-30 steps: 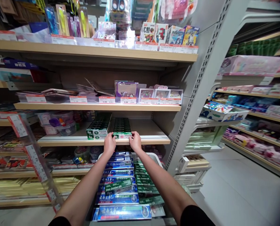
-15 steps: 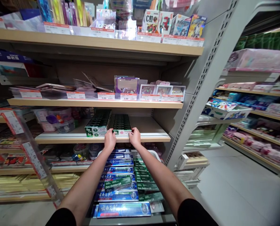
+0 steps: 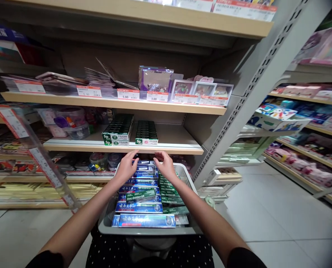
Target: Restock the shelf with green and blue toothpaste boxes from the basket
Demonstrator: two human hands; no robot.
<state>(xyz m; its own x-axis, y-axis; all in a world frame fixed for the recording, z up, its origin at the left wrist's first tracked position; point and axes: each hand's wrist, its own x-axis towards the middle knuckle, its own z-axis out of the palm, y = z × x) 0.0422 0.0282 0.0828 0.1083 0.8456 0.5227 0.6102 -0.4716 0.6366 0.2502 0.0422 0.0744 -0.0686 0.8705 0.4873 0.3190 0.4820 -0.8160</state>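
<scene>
Both my hands hover over the far end of a grey plastic basket (image 3: 151,230), below the shelf edge. My left hand (image 3: 127,166) has its fingers apart and holds nothing; my right hand (image 3: 166,165) is likewise open and bare. Beneath them the basket carries blue toothpaste boxes (image 3: 146,220) in a column, with green Doc.Golden boxes (image 3: 170,191) on the right. One green box (image 3: 141,195) lies across the blue ones. On the shelf in front stand a taller stack of green-and-white boxes (image 3: 118,130) and a lower row of similar boxes (image 3: 146,133).
The wooden-edged shelf (image 3: 177,149) runs just beyond my hands. Clear plastic tubs (image 3: 72,121) sit at its left. Above is a shelf (image 3: 112,102) with flat packs and small boxes. A grey slotted upright (image 3: 246,89) rises at right; a price-tag strip (image 3: 40,158) slants at left.
My hands have let go of the lower row of boxes on the shelf and drawn back over the basket. The view has tilted downward, showing more of the basket.
</scene>
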